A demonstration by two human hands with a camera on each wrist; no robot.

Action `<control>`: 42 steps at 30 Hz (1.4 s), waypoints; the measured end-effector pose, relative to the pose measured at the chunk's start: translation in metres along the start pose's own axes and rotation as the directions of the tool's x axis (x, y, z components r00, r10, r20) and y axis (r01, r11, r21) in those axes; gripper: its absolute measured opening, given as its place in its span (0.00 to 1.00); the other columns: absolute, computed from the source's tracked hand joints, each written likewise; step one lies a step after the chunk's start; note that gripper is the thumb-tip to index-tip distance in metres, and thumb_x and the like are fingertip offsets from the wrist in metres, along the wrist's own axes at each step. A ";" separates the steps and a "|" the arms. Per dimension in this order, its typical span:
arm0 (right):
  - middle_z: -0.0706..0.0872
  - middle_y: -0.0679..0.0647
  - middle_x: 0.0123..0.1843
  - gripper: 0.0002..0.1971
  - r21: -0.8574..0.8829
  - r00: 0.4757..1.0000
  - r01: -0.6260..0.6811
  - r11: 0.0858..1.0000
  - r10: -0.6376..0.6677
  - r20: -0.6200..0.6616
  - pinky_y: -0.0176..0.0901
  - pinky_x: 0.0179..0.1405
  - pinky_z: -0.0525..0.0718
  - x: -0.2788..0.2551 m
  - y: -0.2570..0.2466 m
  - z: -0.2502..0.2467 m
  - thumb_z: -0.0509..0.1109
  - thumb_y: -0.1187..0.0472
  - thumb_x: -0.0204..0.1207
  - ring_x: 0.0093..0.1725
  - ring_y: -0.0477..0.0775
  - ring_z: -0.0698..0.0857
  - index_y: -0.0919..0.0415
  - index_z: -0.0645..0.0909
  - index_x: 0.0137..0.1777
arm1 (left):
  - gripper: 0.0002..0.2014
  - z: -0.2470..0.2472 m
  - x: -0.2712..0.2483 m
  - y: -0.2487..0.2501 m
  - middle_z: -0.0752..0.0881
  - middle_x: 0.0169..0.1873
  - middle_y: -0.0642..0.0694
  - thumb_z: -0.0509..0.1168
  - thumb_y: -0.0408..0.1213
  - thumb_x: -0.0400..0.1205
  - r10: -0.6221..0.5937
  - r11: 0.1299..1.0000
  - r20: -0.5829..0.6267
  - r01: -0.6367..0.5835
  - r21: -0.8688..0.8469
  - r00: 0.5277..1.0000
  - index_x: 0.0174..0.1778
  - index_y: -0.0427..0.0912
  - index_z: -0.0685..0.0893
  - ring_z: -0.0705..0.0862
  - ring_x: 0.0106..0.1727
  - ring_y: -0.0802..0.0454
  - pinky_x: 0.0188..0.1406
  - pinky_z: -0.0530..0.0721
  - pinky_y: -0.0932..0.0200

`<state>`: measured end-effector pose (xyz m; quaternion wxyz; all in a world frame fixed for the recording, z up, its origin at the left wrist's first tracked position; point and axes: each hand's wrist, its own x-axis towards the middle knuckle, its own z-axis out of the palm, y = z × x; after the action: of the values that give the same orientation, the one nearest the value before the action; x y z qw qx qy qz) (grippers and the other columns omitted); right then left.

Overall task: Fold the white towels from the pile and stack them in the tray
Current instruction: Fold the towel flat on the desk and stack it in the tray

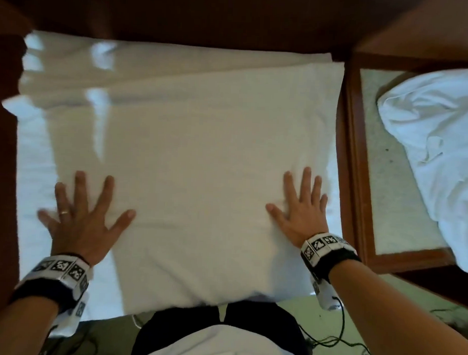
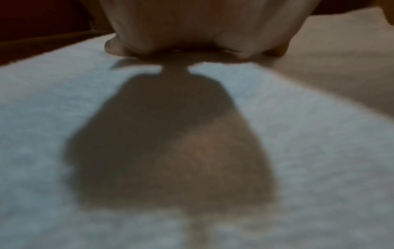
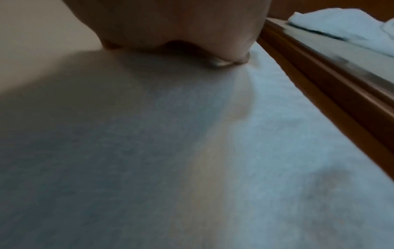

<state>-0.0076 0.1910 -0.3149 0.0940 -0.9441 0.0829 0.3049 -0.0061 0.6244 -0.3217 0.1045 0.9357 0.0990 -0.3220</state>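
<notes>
My left hand (image 1: 80,219) and right hand (image 1: 300,209) press flat, fingers spread, on the smooth, folded white towel (image 1: 196,154); crumpled pile (image 1: 435,147) lies right of it.

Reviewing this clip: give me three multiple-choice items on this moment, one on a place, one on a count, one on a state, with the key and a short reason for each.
1. Where does the crumpled towel pile lie?
A. in the wooden-framed tray to the right
B. on the person's lap
C. under the left hand

2. How many hands lie on the spread towel?
A. none
B. one
C. two

3. How is the left hand?
A. fisted around a corner
B. flat, fingers spread
C. lifted clear

Key: 1 A, the pile rests inside the frame; 2 C, the left hand and right hand both rest on it; 3 B, fingers are splayed on the cloth.
</notes>
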 end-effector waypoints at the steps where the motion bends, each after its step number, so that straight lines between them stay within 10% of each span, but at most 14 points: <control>1: 0.21 0.52 0.84 0.44 -0.016 1.000 0.006 1.000 -0.005 0.009 0.73 0.83 0.41 0.000 0.004 0.003 0.47 0.23 0.76 0.83 0.65 0.24 0.38 0.29 0.84 | 0.42 0.003 0.000 -0.003 0.25 0.85 0.57 0.38 0.85 0.71 -0.012 1.000 -0.003 0.012 0.018 1.000 0.78 0.80 0.29 0.33 0.87 0.38 0.78 0.43 0.16; 9: 0.27 0.55 0.87 0.45 -0.041 0.996 0.046 0.998 -0.049 -0.074 0.71 0.83 0.39 0.079 -0.012 -0.042 0.51 0.24 0.76 0.85 0.65 0.29 0.41 0.36 0.86 | 0.44 -0.052 0.076 0.018 0.34 0.88 0.54 0.47 0.80 0.74 0.034 0.996 -0.089 -0.026 0.090 0.995 0.84 0.73 0.38 0.37 0.88 0.38 0.79 0.47 0.16; 19: 0.19 0.51 0.83 0.43 -0.125 0.992 0.122 0.985 -0.123 0.000 0.79 0.80 0.40 -0.025 0.003 0.027 0.44 0.23 0.77 0.83 0.67 0.25 0.37 0.28 0.84 | 0.44 0.037 -0.033 -0.027 0.26 0.85 0.54 0.30 0.84 0.70 0.006 0.995 -0.053 -0.001 0.098 0.999 0.82 0.73 0.29 0.36 0.88 0.36 0.77 0.48 0.15; 27: 0.30 0.56 0.87 0.42 -0.152 0.966 0.154 0.976 -0.181 -0.183 0.76 0.81 0.44 -0.019 -0.011 0.024 0.46 0.26 0.79 0.86 0.66 0.33 0.46 0.41 0.87 | 0.40 0.048 -0.037 -0.030 0.32 0.88 0.50 0.45 0.72 0.82 0.072 0.991 -0.197 -0.048 0.124 0.978 0.84 0.67 0.30 0.37 0.88 0.39 0.80 0.44 0.21; 33: 0.23 0.50 0.85 0.40 -0.162 0.975 0.204 0.966 -0.214 -0.052 0.76 0.80 0.40 -0.064 0.012 0.057 0.45 0.24 0.79 0.85 0.65 0.29 0.37 0.35 0.86 | 0.41 0.098 -0.120 -0.079 0.43 0.88 0.35 0.40 0.71 0.84 -0.064 0.996 -0.143 0.072 0.051 0.988 0.89 0.53 0.42 0.49 0.85 0.23 0.74 0.55 0.14; 37: 0.45 0.58 0.89 0.32 0.090 0.952 0.219 0.972 -0.192 -0.240 0.62 0.83 0.49 -0.070 0.023 0.048 0.57 0.40 0.85 0.87 0.62 0.47 0.50 0.58 0.86 | 0.42 0.096 -0.113 -0.037 0.45 0.87 0.32 0.48 0.66 0.84 -0.050 0.996 -0.234 0.066 0.060 0.971 0.89 0.47 0.46 0.49 0.86 0.24 0.78 0.54 0.18; 42: 0.75 0.66 0.70 0.18 0.280 0.857 -0.127 0.952 0.248 -0.452 0.61 0.61 0.76 -0.092 0.075 0.048 0.64 0.63 0.81 0.66 0.72 0.74 0.64 0.78 0.70 | 0.42 0.102 -0.091 0.031 0.52 0.88 0.34 0.44 0.70 0.82 0.189 0.980 -0.263 -0.162 0.119 0.946 0.89 0.48 0.55 0.52 0.86 0.26 0.78 0.55 0.20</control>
<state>-0.1239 0.1386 -0.3083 0.1534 -0.9589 0.2320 0.0557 -0.1275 0.5573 -0.3393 0.0730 0.9802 0.0133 -0.1836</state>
